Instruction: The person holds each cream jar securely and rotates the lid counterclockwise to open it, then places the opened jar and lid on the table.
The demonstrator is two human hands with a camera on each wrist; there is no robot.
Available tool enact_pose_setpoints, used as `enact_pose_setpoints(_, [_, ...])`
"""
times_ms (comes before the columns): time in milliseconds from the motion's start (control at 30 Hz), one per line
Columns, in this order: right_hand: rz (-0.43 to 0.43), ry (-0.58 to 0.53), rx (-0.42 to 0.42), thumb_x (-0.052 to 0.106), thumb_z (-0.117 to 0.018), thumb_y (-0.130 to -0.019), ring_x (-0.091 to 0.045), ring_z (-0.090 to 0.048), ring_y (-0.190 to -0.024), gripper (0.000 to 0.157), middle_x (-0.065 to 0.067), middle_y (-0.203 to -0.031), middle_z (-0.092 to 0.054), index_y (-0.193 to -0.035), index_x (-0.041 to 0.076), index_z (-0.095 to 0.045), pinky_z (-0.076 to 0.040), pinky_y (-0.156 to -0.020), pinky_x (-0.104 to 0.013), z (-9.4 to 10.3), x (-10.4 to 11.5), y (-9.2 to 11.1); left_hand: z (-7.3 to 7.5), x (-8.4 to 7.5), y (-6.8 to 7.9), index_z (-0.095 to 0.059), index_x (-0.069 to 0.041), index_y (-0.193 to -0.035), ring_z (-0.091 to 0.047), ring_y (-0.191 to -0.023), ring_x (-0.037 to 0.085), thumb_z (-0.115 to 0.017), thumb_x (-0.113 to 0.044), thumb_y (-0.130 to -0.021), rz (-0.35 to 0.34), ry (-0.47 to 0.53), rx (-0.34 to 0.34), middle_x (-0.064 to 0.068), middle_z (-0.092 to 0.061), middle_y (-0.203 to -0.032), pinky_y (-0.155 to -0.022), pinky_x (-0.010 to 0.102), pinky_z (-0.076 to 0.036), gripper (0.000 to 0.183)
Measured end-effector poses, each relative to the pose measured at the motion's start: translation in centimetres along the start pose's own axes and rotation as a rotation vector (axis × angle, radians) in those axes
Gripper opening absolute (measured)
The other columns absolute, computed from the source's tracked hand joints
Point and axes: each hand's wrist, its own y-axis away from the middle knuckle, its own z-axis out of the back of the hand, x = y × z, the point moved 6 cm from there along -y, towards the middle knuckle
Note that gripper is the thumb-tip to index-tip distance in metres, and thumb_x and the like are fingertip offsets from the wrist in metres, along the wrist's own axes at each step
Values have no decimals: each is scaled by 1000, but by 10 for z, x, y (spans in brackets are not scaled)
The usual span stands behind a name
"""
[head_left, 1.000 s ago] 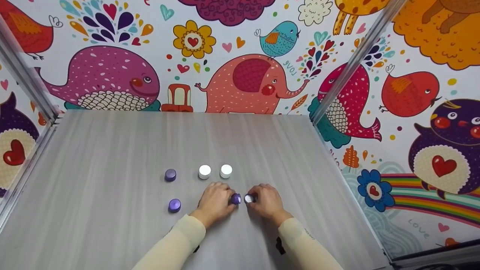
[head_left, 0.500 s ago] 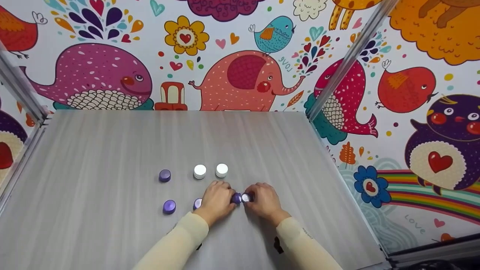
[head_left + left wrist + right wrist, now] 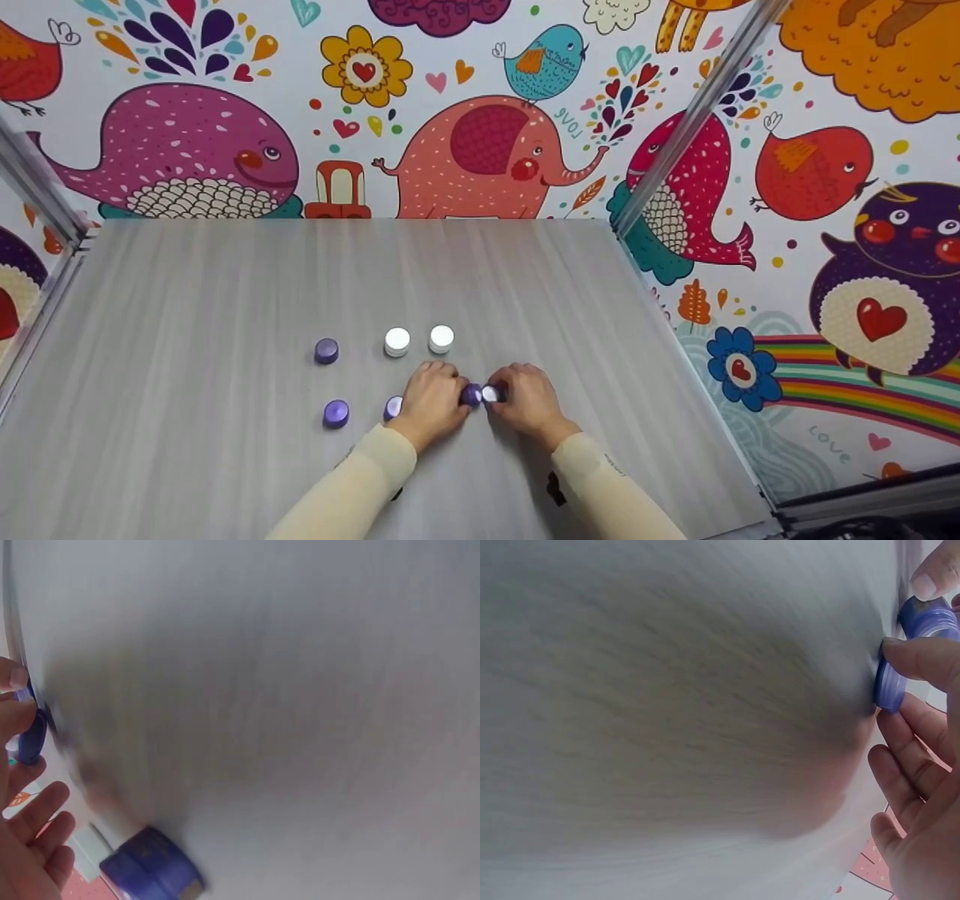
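Observation:
My left hand [image 3: 431,396] grips a small purple jar [image 3: 471,394], whose threaded rim [image 3: 939,621] shows in the right wrist view. Opposite it, my right hand [image 3: 529,397] pinches a round purple lid [image 3: 890,684] between thumb and fingers, its pale inside turned toward the jar. Jar and lid are side by side just over the table; whether they touch I cannot tell. Another purple jar [image 3: 392,407] stands partly hidden behind the left wrist. Two more purple jars [image 3: 336,413] stand farther left.
Two white jars [image 3: 397,342] stand beyond my left hand. The grey wood-grain table [image 3: 225,300] reaches back to a wall [image 3: 465,67] printed with cartoon animals. Metal posts [image 3: 675,135] rise at its back corners.
The right hand's lid has come closer to the jar in the left hand. The view has shifted a little, and the purple jar behind the left wrist has come into sight.

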Motion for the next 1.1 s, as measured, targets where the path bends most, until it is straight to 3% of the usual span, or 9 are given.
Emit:
enact_pose_setpoints(333, [-16, -6, 21, 20, -81, -72, -15, -55, -79, 23, 3, -83, -64, -92, 13, -74, -47, -81, -39, -1, -1, -1, 1, 3, 0, -74, -9, -87, -59, -86, 27, -80, -36, -71, 1, -23, -11, 4, -64, -85, -85, 40, -44, 32])
enact_pose_setpoints(633, [56, 42, -34, 22, -83, -68, -17, -58, -78, 26, 1, -83, -65, -90, 12, -73, -48, -79, -39, 1, 1, 0, 2, 2, 1, -73, -8, -80, -59, -84, 28, -80, -34, -69, 5, -68, -41, 6, -62, -81, -83, 40, -44, 30])
enact_pose_setpoints(1100, [52, 30, -32, 22, -83, -69, -16, -57, -76, 25, 1, -81, -65, -89, 12, -73, -48, -77, -39, 1, 1, 0, 3, 2, 3, -72, -7, -81, -59, -84, 29, -80, -31, -70, 22, -40, -36, 7, -62, -83, -82, 40, -44, 29])
